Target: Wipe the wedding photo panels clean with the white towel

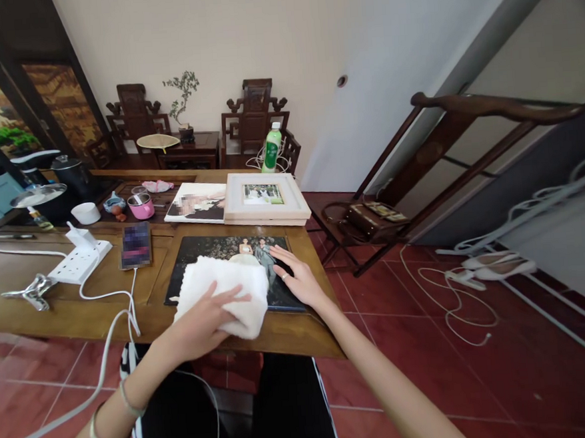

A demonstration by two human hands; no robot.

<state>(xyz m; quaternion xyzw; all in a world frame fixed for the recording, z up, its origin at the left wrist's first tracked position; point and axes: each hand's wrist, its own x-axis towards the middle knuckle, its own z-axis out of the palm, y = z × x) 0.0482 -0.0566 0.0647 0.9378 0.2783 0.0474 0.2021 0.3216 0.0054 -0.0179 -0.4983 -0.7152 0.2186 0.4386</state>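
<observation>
My left hand (pixel 202 325) lies on top of a folded white cloth (pixel 227 287), its fingers spread and pressed against the fabric. Beneath the cloth is a dark photo panel (pixel 209 245) showing a couple in wedding clothes; the cloth hides much of its left and lower part. My right hand (pixel 299 278), with a ring on one finger, rests flat on the panel's right side, fingers stretched out. Just behind the panel, a light-framed picture (pixel 265 197) overlaps a pale photo board (pixel 196 202).
On the wooden table (pixel 143 306) to the left are a phone (pixel 135 245) on a cable, a power strip (pixel 80 262), a pink cup (pixel 141 206) and a dark kettle (pixel 71 174). A green bottle (pixel 271 148) stands behind the frames. A wooden chair (pixel 419 163) stands right.
</observation>
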